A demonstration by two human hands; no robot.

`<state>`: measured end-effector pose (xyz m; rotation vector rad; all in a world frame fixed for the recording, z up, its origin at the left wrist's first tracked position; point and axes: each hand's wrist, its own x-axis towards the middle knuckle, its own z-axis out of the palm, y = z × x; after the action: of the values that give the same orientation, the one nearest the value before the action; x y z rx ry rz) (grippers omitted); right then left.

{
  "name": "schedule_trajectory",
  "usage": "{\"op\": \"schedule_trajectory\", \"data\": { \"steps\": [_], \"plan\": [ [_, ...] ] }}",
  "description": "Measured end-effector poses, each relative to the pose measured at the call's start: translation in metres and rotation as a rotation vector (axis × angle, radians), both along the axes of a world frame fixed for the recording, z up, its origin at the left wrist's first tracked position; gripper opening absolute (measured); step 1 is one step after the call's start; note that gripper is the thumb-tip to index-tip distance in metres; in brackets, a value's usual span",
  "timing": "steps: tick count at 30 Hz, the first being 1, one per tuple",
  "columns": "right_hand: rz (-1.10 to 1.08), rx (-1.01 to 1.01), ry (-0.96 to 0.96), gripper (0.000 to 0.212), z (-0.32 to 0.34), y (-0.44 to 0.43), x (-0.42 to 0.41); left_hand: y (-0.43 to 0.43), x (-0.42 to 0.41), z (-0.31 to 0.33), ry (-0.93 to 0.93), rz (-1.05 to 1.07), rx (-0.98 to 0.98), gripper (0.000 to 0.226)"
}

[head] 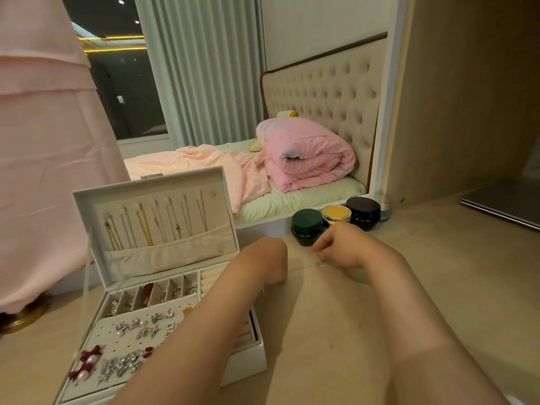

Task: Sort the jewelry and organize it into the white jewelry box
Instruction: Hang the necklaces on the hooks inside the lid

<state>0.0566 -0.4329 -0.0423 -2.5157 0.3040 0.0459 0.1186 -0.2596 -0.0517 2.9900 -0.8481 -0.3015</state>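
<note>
**A:** Where is the piece being handled?

**B:** On the tabletop [336,317], just right of the white jewelry box [248,362]. It is a thin chain [305,267], lying flat between the two hands.

**A:** Which way does it run?

**B:** Its long axis goes left to right, rising a little toward the right. The right hand [342,249] is at that end, fingers curled in and pinching the chain by a small bright fitting (a clasp or a pendant, too small to tell). The other end trails toward the left hand [263,258].

**A:** And is the left hand gripping it?

**B:** I cannot tell. The wrist is bent down and only the back of the hand shows, so the fingers are hidden.

**A:** So where does it need to go?

**B:** My guess is the open lid, where other necklaces [155,226] already hang in a row. That is to the left, past the left hand, so the chain would have to travel leftward along its own length. The left hand is nearer the lid, but the right one has the sure hold.

**A:** Any risk?

**B:** Probably snagging, or brushing the green jar [306,229] just behind the right hand.
</note>
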Motion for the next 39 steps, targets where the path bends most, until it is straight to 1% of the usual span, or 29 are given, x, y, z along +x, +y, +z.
{"op": "schedule_trajectory", "data": {
  "steps": [3, 5, 7, 9, 11, 15, 17, 19, 21, 23, 25, 27, 29, 31, 33, 36, 39],
  "plan": [
    [-0.033, -0.066, -0.041, 0.033, -0.002, -0.001, 0.001, 0.0, -0.003, 0.002, -0.023, -0.015, -0.025, 0.025],
    [-0.027, -0.072, -0.012, 0.035, -0.007, 0.004, 0.001, -0.003, -0.005, 0.002, -0.042, -0.032, -0.081, 0.032],
    [-0.012, -0.096, 0.037, 0.032, -0.012, 0.01, 0.002, -0.007, -0.005, -0.001, -0.03, -0.055, -0.107, 0.036],
    [-0.006, -0.14, 0.058, 0.024, -0.015, 0.011, 0.003, -0.011, -0.005, -0.003, 0.006, -0.047, -0.096, 0.03],
    [-0.018, -0.169, 0.066, 0.018, -0.014, 0.009, 0.005, -0.011, -0.004, -0.003, -0.002, -0.011, -0.087, 0.022],
    [0.005, -0.18, 0.115, 0.012, -0.01, 0.012, 0.008, -0.003, -0.006, 0.001, -0.036, 0.002, -0.002, 0.022],
    [0.025, -0.144, 0.128, 0.011, -0.011, 0.014, 0.006, 0.002, -0.006, 0.002, -0.027, -0.009, 0.003, 0.023],
    [0.036, -0.021, 0.091, 0.007, -0.013, 0.014, 0.004, 0.005, -0.006, 0.001, -0.005, -0.011, -0.087, 0.027],
    [0.022, 0.139, 0.01, 0.005, -0.012, 0.013, 0.001, 0.005, -0.006, -0.001, 0.038, -0.002, -0.248, 0.032],
    [0.025, 0.247, -0.051, 0.007, -0.007, 0.01, 0.0, 0.003, -0.006, -0.002, 0.176, 0.006, -0.431, 0.034],
    [0.054, 0.306, -0.085, 0.011, -0.002, 0.009, 0.001, 0.002, -0.007, -0.003, 0.34, -0.001, -0.602, 0.032],
    [0.069, 0.341, -0.094, 0.013, 0.001, 0.008, 0.0, 0.004, -0.008, -0.002, 0.389, 0.013, -0.684, 0.028],
    [0.081, 0.369, -0.083, 0.013, 0.001, 0.006, -0.001, 0.006, -0.007, 0.0, 0.395, 0.037, -0.709, 0.022],
    [0.097, 0.4, -0.072, 0.01, 0.0, 0.006, -0.002, 0.01, -0.007, 0.004, 0.364, 0.051, -0.674, 0.016],
    [0.105, 0.426, -0.052, 0.014, 0.002, 0.006, -0.003, 0.014, -0.006, 0.007, 0.314, 0.063, -0.627, 0.01],
    [0.126, 0.358, 0.007, 0.02, 0.004, 0.007, -0.005, 0.02, -0.005, 0.013, 0.242, 0.07, -0.615, 0.01],
    [0.158, 0.284, 0.053, 0.021, 0.007, 0.008, -0.006, 0.023, -0.006, 0.016, 0.268, 0.074, -0.656, 0.012]
  ]
}}
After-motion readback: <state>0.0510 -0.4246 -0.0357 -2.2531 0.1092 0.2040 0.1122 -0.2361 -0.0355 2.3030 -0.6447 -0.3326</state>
